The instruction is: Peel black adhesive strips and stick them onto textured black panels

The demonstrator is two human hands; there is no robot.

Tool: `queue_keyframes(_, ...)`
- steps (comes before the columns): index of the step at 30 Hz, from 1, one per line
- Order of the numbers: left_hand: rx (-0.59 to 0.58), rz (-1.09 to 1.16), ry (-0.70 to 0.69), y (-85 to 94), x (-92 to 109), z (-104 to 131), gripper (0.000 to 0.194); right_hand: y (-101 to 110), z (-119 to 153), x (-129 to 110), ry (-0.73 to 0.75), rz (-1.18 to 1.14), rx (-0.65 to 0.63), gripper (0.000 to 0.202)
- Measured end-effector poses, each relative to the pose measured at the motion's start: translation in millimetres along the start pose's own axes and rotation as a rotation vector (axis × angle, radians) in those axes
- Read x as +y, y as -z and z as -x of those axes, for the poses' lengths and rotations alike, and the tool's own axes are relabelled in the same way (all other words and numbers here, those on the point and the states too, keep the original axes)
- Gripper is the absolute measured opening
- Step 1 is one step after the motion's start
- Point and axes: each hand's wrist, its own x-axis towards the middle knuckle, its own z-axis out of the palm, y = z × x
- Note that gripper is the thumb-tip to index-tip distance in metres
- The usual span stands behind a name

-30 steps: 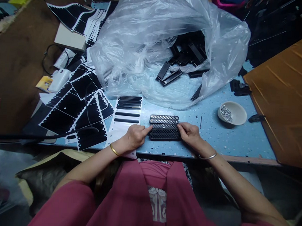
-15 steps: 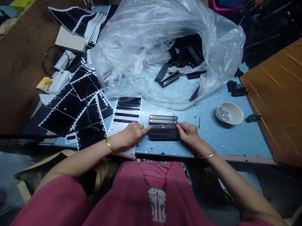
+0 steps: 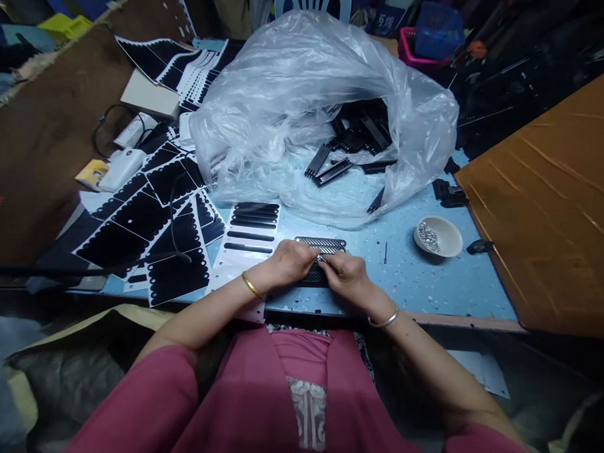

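Several black bars with a textured top [image 3: 321,242] lie side by side on the blue table, partly hidden under both hands. My left hand [image 3: 295,261] is closed, its fingertips pinched together above the middle of the bars. Close against it, my right hand [image 3: 347,272] is also closed in a pinch. A tiny shiny bit shows between the fingertips, too small to name. To the left lies a white sheet with black strip stickers [image 3: 251,237]. A thin dark pin-like tool [image 3: 385,252] rests to the right of the bars.
A white bowl [image 3: 451,238] holds small silvery pieces [image 3: 428,237]. Behind the bars, a large clear plastic bag [image 3: 273,85] gapes over black slotted parts [image 3: 317,160]. Black sticker sheets [image 3: 132,212] and a cable spread at left. A brown board [image 3: 548,197] bounds the right side.
Both hands have moved inward from the ends of the bars and now meet over their middle, fingertips pinched. The view has tilted up and shifted slightly.
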Motion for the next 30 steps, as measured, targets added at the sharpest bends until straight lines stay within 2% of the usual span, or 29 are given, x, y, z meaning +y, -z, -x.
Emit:
queue_keyframes(2, -0.051, 0.019, 0.014, -2.5, 0.8, -7.7, 0.02, -7.1, -4.6, -3.8, -0.009, 0.056, -0.045, 0.021)
queue_keyframes(5, -0.047, 0.037, 0.045, -3.2, 0.9, -9.0, 0.018, -11.9, -7.3, -2.7, -0.043, 0.117, -0.06, 0.023)
queue_keyframes(11, 0.047, 0.041, 0.062, -6.0, 5.2, 20.2, 0.028, -3.5, 8.1, 5.9, -0.002, 0.084, -0.01, 0.022)
queue_keyframes(14, 0.061, 0.057, 0.093, -12.9, 5.8, 32.7, 0.026, -2.4, 16.0, 10.4, -0.016, 0.063, -0.034, 0.018)
queue_keyframes(18, 0.102, 0.073, 0.108, -18.9, 4.2, 37.8, 0.02, -1.5, 18.1, 15.1, -0.037, 0.023, -0.07, 0.018)
queue_keyframes(23, 0.167, -0.051, 0.047, -17.3, 7.9, 45.7, 0.022, 8.5, 19.6, 14.3, 0.032, 0.001, -0.017, 0.021)
queue_keyframes(26, 0.152, -0.149, -0.027, -16.6, 12.9, 51.7, 0.03, 11.9, 22.2, 12.1, 0.093, 0.021, -0.025, 0.021)
queue_keyframes(30, 0.154, -0.172, -0.04, -18.0, 15.4, 54.2, 0.036, 8.7, 20.9, 12.1, 0.11, 0.008, -0.033, 0.022)
